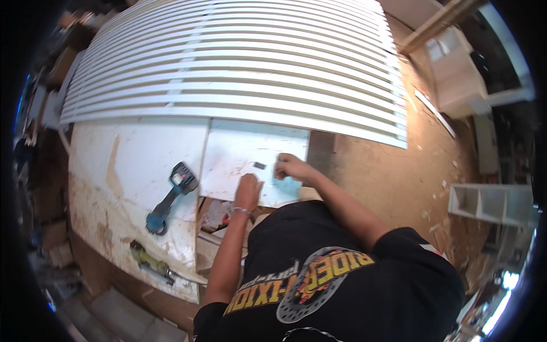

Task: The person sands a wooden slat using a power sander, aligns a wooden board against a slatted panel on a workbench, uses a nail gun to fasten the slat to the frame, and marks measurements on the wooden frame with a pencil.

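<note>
From where I stand, the person in a black printed T-shirt bends over a white tabletop [131, 154] that is stained and scuffed along its near edge. Both hands are on a small white panel [245, 154] that lies flat on the tabletop, just below a big white slatted panel [239, 62] that covers the far part of the work surface.

The left hand [248, 191] rests palm-down on the near edge of the small panel, fingers together and curled a little; a thin bracelet shows at that wrist. The right hand [290, 167] sits at the panel's right part, its fingers bunched and pressed on a pale blue-green piece [288, 183] lying there; whether it pinches the piece or only presses it, I cannot tell. A small dark rectangular mark or part [259, 165] sits on the panel between the two hands.

To the left of the hands, well apart from them, a teal and black cordless power tool [171, 196] lies on the tabletop. Nearer the front edge lies a yellow-green tool [149, 262]. The floor [387, 171] to the right is brown and littered with chips, and white shelf-like units [490, 202] stand on it.
</note>
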